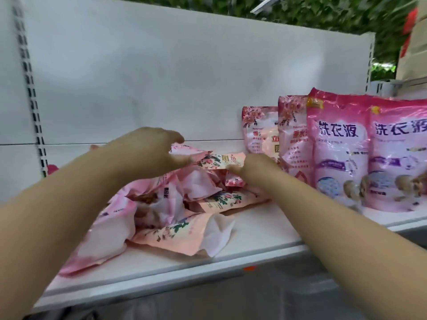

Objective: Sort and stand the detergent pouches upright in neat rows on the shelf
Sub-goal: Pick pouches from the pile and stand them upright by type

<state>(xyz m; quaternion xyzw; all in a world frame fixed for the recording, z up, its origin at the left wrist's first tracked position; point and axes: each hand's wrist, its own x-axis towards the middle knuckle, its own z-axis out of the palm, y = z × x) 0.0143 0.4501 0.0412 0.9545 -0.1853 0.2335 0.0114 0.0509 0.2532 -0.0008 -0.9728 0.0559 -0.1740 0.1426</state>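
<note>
A heap of pink pouches lies flat on the white shelf. The left hand hovers spread above it; the right hand pinches the top pouch. Four pouches stand upright, right.

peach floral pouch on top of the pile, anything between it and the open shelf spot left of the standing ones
Nothing visible. The peach floral pouch lies topmost on the pile, with both the left hand and the right hand at it. The bare shelf beside the standing floral pouch looks clear.
</note>
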